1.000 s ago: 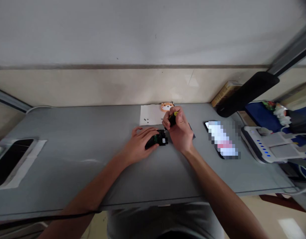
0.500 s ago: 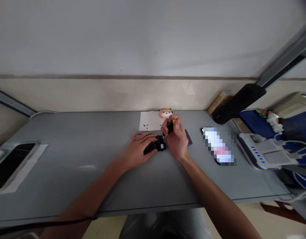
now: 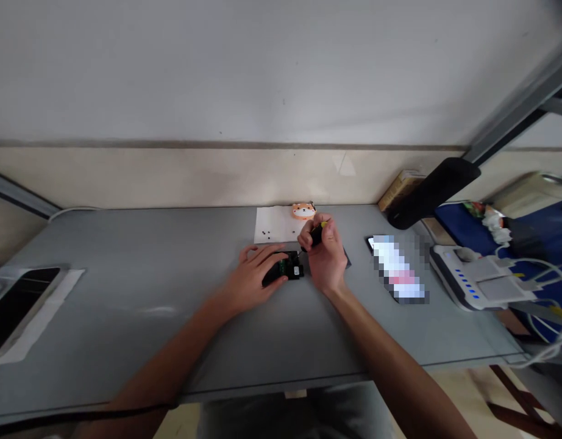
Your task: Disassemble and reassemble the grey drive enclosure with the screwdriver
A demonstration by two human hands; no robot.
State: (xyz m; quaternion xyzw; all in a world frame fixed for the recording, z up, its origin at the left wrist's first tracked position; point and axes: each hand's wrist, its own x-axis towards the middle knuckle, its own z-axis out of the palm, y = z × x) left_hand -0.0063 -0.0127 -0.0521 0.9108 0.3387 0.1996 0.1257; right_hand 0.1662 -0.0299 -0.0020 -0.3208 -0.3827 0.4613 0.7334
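Observation:
My left hand [image 3: 253, 274] is closed around a small black electronic device [image 3: 291, 268] with a green circuit board showing and a white label at its right end. The device rests on the grey desk, fingers on its far side and thumb on its near side. My right hand [image 3: 327, 256] grips a screwdriver [image 3: 316, 234] by its black and yellow handle. Its thin shaft slants down to the left, toward the device's right end; whether the tip touches is too small to tell. Several tiny dark screws [image 3: 266, 234] lie on a white paper [image 3: 276, 218] beyond the hands.
An orange-and-white animal-face item [image 3: 303, 211] sits on the paper's far right. A dark flat piece [image 3: 347, 258] is partly hidden behind my right hand. To the right are a lit phone [image 3: 397, 268], a black cylinder [image 3: 434, 192] and a power strip [image 3: 468, 280]. Another phone [image 3: 22, 305] lies far left.
My right hand has tilted slightly, and the screwdriver's shaft now shows beside the device. My left hand keeps its hold on the device. The whole view has shifted a little.

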